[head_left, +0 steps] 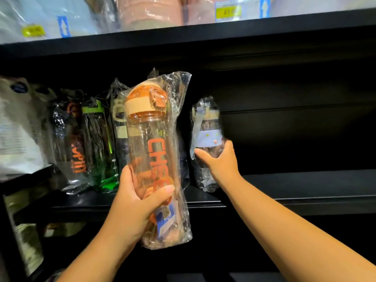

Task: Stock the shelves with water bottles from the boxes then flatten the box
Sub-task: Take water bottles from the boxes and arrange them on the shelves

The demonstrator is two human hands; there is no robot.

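Her left hand wraps the clear orange-capped plastic-wrapped bottle before the black shelf; her right hand clasps a small clear wrapped bottle with a pale band standing on it, fingers hidden behind.

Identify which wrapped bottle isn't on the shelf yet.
The orange-lidded bottle, gripped by the left hand in front of the shelf. The blue-banded bottle held by the right hand and the bottles at left stand on it.

One wide-angle camera, worn on the person's head, faces forward into the dark shelf from close up, within arm's reach.
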